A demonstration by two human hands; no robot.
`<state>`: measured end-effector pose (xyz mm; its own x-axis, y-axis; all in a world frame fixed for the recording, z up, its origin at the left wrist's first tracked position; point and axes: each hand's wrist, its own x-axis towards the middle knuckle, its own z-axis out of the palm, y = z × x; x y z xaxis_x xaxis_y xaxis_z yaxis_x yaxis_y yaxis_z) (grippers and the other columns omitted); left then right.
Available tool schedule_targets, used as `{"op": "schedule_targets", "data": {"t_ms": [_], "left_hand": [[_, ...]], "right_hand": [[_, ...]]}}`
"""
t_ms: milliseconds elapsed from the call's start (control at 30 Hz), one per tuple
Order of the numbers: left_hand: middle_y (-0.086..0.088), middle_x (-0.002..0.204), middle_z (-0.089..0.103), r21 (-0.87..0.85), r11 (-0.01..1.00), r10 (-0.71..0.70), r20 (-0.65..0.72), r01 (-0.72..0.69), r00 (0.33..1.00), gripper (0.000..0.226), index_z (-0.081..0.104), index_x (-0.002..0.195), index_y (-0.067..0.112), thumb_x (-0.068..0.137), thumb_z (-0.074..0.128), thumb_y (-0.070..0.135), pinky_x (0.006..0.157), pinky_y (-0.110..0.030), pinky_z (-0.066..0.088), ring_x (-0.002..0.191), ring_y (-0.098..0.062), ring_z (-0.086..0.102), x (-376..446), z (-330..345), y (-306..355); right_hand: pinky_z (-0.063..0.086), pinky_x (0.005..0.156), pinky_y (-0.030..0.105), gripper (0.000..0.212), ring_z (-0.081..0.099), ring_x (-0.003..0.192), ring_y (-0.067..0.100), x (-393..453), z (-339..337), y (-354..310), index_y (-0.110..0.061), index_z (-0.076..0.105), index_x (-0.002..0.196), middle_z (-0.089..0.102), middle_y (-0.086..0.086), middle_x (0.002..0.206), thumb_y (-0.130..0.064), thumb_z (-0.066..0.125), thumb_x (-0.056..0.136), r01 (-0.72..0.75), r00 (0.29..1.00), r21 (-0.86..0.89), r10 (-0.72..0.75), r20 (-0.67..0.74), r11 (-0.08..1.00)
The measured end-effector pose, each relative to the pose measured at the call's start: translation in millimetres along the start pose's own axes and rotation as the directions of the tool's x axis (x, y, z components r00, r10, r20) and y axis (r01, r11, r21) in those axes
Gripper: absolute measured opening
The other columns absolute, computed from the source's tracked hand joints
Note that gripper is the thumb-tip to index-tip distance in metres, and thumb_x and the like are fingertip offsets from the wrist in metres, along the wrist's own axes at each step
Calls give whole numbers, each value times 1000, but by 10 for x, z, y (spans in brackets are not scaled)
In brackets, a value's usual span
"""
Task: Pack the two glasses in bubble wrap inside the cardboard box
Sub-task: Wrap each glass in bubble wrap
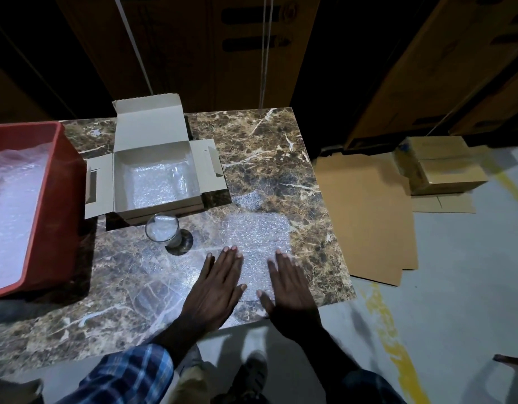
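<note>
Flat-fingered hands [220, 282] [290, 287] on bubble wrap [256, 237], glass [162, 230] and red bin [52, 205] leftward

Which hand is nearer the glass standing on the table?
Left. The left hand lies flat on the bubble wrap sheet, just right of the glass and nearer the person. The right hand lies farther right.

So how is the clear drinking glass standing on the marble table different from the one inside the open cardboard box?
The clear glass on the marble table stands upright and bare, while the glass in the open cardboard box seems to lie on its side on bubble wrap. The table glass is out in front of the box, unpacked; the boxed one is already in place. Both look like the same clear glassware.
</note>
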<state>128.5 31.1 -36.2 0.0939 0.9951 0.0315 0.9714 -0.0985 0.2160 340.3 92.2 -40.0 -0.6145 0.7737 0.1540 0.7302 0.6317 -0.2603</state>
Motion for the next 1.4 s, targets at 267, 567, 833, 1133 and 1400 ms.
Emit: {"op": "schedule_targets", "data": {"t_ms": [267, 567, 833, 1133, 1400], "left_hand": [[-13, 155, 42, -46, 985, 165, -40, -167, 986, 58, 49, 145, 7, 103, 43, 45, 120, -49, 22, 148, -27, 33, -145, 175, 127], [-2, 77, 73, -650, 730, -222, 71, 214, 973, 17, 73, 82, 18, 79, 59, 9, 61, -37, 55, 70, -23, 69, 73, -503, 107], [-8, 64, 68, -819, 280, -549, 292, 501, 783, 17, 70, 74, 8, 90, 73, 11, 54, -29, 46, 52, -19, 59, 211, -558, -18], [2, 62, 56, -602, 585, -630, 85, 544, 772, 32, 47, 72, 17, 98, 61, 30, 58, -33, 31, 63, -23, 54, 520, -346, -156], [-16, 90, 71, -405, 766, -575, -82, 500, 814, 27, 59, 111, 10, 104, 49, 34, 62, -34, 36, 81, -39, 65, 650, -346, -59]], "right_hand": [[39, 110, 43, 25, 65, 115, 30, -47, 58, -25, -4, 74, 104, 69, 14, 124, -11, 57, 89, 171, 966, 51, -158, -205, 984], [50, 79, 31, 9, 60, 78, 20, 171, -430, -40, -10, 69, 82, 68, 4, 81, -9, 71, 74, -138, 989, 443, 145, 18, 886], [47, 63, 33, 10, 63, 66, 19, 400, -407, 124, -11, 62, 87, 68, 4, 74, -19, 65, 92, -436, 900, 509, 358, 249, 743], [42, 66, 37, 21, 62, 80, 33, 765, -381, 11, -12, 47, 95, 62, 10, 82, -32, 48, 104, -533, 835, 256, 453, 311, 806], [40, 64, 33, 24, 60, 76, 29, 886, -396, -41, -10, 50, 117, 70, 14, 97, -30, 43, 106, -597, 788, 154, 540, 296, 788]]}}
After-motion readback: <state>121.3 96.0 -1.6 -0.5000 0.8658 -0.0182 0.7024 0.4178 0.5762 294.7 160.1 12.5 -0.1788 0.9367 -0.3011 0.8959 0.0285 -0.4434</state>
